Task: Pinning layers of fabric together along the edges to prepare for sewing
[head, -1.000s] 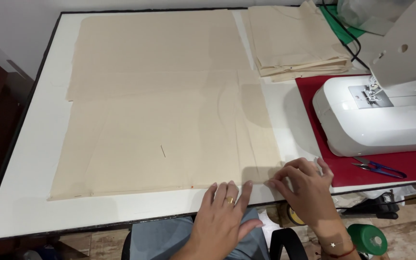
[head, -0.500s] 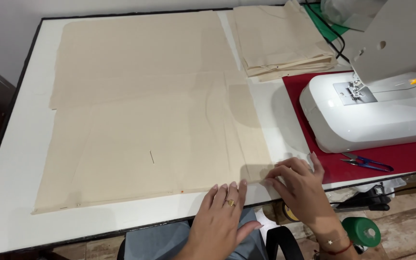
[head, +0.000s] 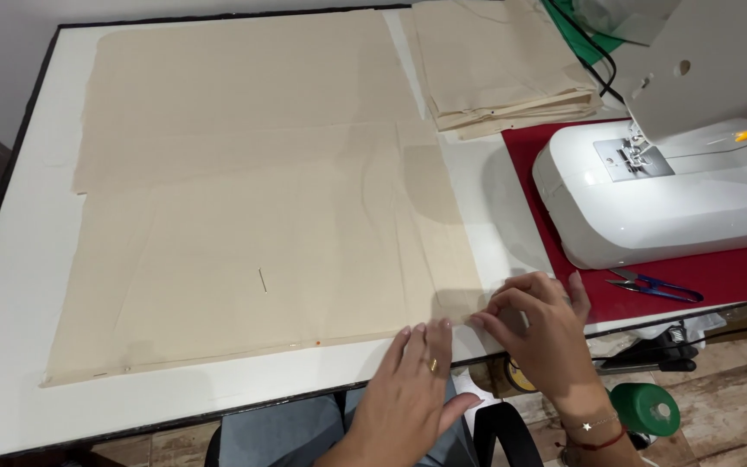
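Head view: the right hand pinches the near right corner of a beige fabric sheet spread on the white table; the left hand presses flat, released, beside it. The cloth looks light, limp, best held by its edges. No labels visible.

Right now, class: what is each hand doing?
Left hand: open, flat on the fabric edge.
Right hand: fingers curled, pinching the fabric corner.
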